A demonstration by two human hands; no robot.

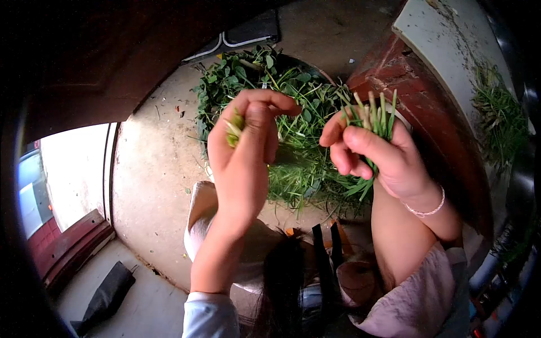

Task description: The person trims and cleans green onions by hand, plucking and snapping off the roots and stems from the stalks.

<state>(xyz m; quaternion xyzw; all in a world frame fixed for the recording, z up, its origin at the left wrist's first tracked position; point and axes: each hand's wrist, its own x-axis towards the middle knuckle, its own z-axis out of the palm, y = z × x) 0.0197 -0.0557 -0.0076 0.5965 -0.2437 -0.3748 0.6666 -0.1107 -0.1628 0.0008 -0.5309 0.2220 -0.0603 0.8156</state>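
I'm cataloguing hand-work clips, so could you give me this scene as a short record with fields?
Left hand: raised, curled around yellowish-green plant scraps
Right hand: gripping a bundle of green stems, cut or broken ends upward
Wrist: pale braided bracelet, right side
Below the hands: heap of mixed leafy and grass-like greens
Far right: more grass-like greens by a pale surface
Plant species: cannot tell
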